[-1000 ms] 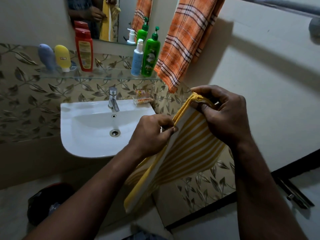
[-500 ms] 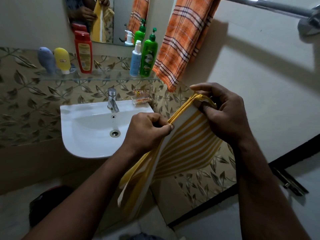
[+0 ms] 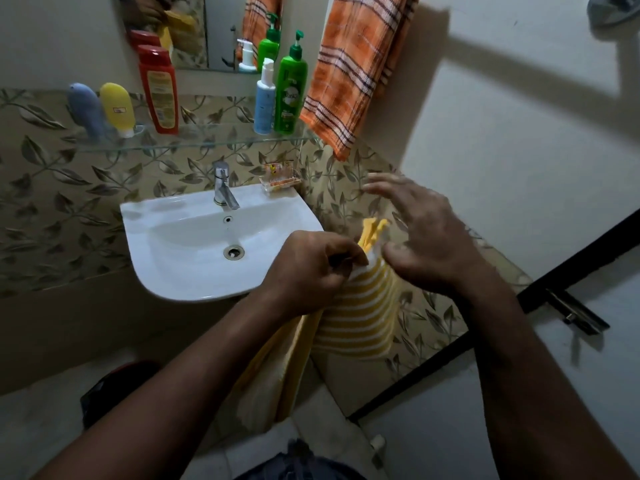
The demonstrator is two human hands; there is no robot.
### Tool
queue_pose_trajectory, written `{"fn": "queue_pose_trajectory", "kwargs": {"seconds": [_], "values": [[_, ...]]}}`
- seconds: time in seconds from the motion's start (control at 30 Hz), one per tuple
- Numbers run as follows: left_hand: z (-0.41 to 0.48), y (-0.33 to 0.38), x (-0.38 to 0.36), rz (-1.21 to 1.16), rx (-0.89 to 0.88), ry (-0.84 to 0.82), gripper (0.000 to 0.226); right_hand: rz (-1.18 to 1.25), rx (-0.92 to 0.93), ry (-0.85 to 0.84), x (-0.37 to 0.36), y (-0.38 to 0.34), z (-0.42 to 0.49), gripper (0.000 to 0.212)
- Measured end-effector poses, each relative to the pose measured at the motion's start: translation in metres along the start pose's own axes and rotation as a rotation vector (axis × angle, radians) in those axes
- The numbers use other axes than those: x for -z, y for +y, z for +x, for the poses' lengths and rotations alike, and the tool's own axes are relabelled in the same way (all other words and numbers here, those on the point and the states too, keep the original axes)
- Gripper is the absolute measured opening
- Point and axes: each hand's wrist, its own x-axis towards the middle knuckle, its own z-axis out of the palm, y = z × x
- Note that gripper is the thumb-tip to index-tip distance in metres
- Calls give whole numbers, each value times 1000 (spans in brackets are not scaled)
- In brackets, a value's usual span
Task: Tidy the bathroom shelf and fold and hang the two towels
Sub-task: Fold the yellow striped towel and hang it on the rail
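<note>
The room was dim and small, with leaf-patterned tiles (image 3: pixel 52 216) along the lower wall and plain pale plaster above them. On the left, a glass shelf (image 3: pixel 194 143) ran under a mirror (image 3: pixel 221 29). It held five containers: a blue tube (image 3: pixel 85 110) and a yellow tube (image 3: pixel 116 109) standing cap-down and touching, a red bottle (image 3: pixel 159 90) just beside them, and then, well apart, a white bottle (image 3: pixel 265 98) and a green pump bottle (image 3: pixel 291 88) side by side. So there were two tubes and three bottles, and the mirror showed some of them again.

Below the shelf hung one white sink (image 3: pixel 194 278) with a single tap (image 3: pixel 223 185) at its back. A clear soap dish (image 3: pixel 280 176) sat at its right rear corner. Something dark lay on the floor (image 3: pixel 41 410) under the sink, too shadowed to make out.

There were two towels. The orange towel (image 3: pixel 356 71) hung down the wall right of the shelf, and its lower corner reached past the shelf's end. The yellow towel (image 3: pixel 360 306), striped with white, was in front of the person, right of the sink. The left hand (image 3: pixel 311 268) pinched it at the top edge with curled fingers (image 3: pixel 349 261), and the cloth dropped from there towards the floor.

The right hand (image 3: pixel 426 237) hovered just beside the towel's bunched top. Its fingers (image 3: pixel 384 187) were spread wide and blurred, gripping nothing. I could not tell whether the thumb touched the cloth.

Further right, a dark door frame (image 3: pixel 554 282) with a metal latch (image 3: pixel 571 310) crossed the wall. A rail bracket (image 3: pixel 613 8) showed in the top corner.
</note>
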Motion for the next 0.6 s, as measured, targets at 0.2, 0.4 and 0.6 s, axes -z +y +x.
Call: {"fn": "queue_pose_trajectory", "kwargs": {"seconds": [0.2, 0.4, 0.6], "values": [[-25, -6, -7, -40, 40, -131, 33, 355, 32, -543, -34, 4, -18, 40], [-29, -29, -15, -71, 128, -315, 42, 98, -40, -585, -58, 21, -25, 31], [-13, -42, -35, -92, 201, -228, 33, -3, -24, -510, -75, 34, -16, 30]]}}
